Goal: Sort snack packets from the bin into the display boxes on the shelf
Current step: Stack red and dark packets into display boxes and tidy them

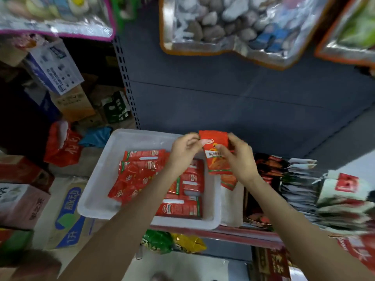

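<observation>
- Red packet (217, 153) held upright in the air above the right rim of the bin, pinched from both sides, green strip along its lower edge
- Left hand (185, 148) at the packet's upper left corner, thumb and forefinger closed on that edge, other fingers curled in
- Right hand (238, 157) on the packet's right side, thumb pressed on the front face, fingers wrapped behind
- Both forearms bare, reaching up from the bottom of the view, left one crossing over the bin
- White bin (97, 187) resting on the shelf edge (243, 234), holding a loose heap of more red packets (142, 175), some flat, some tilted, partly hidden under the left arm
- Just right of the bin, a white display box (231, 207) with one orange-red packet (228, 181) standing at its top, directly below the held packet
- Further right on the same shelf, dark packets (269, 169) and then pale stacked packets (300, 189), blurred, print unreadable
- Grey back panel (223, 98) of the shelf behind the hands
- Clear bags of sweets (223, 23) hanging above, edged in orange and pink
- Green bag (157, 241) and yellow bag (189, 243) on the level below the bin
- Stacked cartons (67, 211) and a red plastic bag (63, 146) on the floor to the left
</observation>
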A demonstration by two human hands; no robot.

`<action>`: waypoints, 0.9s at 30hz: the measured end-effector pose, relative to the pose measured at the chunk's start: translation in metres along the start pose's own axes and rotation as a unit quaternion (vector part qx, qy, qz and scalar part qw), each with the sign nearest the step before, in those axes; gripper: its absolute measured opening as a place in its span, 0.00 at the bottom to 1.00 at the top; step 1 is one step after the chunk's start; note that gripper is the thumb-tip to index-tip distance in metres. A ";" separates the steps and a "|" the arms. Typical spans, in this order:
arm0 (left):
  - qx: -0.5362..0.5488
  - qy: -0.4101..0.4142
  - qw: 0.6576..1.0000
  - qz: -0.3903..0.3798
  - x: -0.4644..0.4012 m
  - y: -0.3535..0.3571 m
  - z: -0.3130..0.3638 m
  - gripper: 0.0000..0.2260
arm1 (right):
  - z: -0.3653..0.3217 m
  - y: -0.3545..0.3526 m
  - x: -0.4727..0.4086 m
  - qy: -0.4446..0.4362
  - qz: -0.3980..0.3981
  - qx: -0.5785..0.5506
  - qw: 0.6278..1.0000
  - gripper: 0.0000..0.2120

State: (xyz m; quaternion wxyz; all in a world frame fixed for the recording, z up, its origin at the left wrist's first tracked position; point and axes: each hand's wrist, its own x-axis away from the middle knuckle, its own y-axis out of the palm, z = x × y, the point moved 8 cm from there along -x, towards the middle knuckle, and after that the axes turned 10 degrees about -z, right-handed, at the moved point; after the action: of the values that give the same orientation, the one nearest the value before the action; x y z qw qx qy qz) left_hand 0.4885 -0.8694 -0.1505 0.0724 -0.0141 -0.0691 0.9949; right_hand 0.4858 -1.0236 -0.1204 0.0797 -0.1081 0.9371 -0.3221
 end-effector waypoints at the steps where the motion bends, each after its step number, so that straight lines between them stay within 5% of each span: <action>1: 0.008 -0.008 1.000 -0.011 -0.006 0.014 0.000 0.05 | 0.004 -0.016 0.002 0.007 0.031 0.007 0.999 0.07; 4: -0.058 -0.076 0.994 -0.060 -0.020 0.049 -0.018 0.16 | 0.022 -0.050 0.011 0.042 0.097 -0.011 0.994 0.07; 7: -0.138 -0.133 0.975 -0.109 -0.021 0.071 -0.034 0.23 | 0.032 -0.062 0.014 0.076 0.083 0.016 0.994 0.10; 19: -0.243 -0.132 0.948 -0.158 -0.018 0.088 -0.025 0.23 | 0.038 -0.066 0.007 0.111 -0.027 0.222 0.968 0.09; 27: -0.219 -0.126 0.958 -0.133 -0.009 0.082 -0.025 0.22 | 0.051 -0.015 0.002 0.071 -0.078 0.477 0.873 0.19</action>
State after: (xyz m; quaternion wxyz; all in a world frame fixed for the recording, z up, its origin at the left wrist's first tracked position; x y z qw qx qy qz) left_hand 0.4868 -0.9474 -0.1865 0.1899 0.1053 -0.2956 0.9303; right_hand 0.4971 -1.0662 -0.1509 0.0291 -0.1062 0.6615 -0.7418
